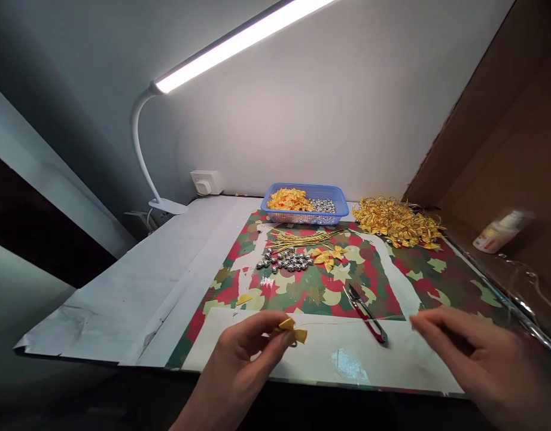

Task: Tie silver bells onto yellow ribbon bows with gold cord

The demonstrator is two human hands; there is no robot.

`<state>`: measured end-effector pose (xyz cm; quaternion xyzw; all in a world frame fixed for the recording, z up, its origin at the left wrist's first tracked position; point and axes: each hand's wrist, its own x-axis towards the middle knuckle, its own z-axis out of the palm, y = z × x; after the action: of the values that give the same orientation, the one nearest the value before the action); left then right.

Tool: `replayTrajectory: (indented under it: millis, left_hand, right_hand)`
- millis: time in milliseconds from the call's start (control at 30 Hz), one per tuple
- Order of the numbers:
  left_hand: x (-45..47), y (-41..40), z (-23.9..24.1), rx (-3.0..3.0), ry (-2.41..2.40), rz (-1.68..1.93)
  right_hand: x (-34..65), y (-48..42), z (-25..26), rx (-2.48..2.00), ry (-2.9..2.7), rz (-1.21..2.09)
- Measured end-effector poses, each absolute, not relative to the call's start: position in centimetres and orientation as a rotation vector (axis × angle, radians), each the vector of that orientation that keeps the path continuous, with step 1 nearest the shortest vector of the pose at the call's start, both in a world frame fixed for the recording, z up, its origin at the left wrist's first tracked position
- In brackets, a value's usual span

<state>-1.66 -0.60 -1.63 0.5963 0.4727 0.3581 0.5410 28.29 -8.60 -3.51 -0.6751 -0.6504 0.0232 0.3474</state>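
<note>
My left hand (248,353) pinches a small yellow ribbon bow (298,333) between thumb and fingertips above the table's front edge. A fine thread (342,323) stretches right from the bow toward my right hand (472,347). That hand is slightly blurred, its thumb and forefinger pressed together on the thread's far end. Red-handled thread snips (365,313) lie between the hands. Beyond them are several silver bells (288,261), a few loose yellow bows (329,258) and a bundle of gold cords (304,239). One yellow ribbon piece (244,299) rests just past my left hand.
A blue basket (342,209) with yellow bows and silver bells stands at the back. To its right is a heap of finished-looking yellow bows (398,224) with cords. A white bottle (499,233) is by the cardboard wall (495,131). A lamp (143,149) arches over the left.
</note>
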Motion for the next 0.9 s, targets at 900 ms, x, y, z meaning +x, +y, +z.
replayTrajectory:
  millis: [900]
  left_hand:
    - [-0.6,-2.3,-0.6,1.643,1.250,1.092]
  right_hand:
    - [18.8,-7.3,-3.8,-1.284,-1.875,0.400]
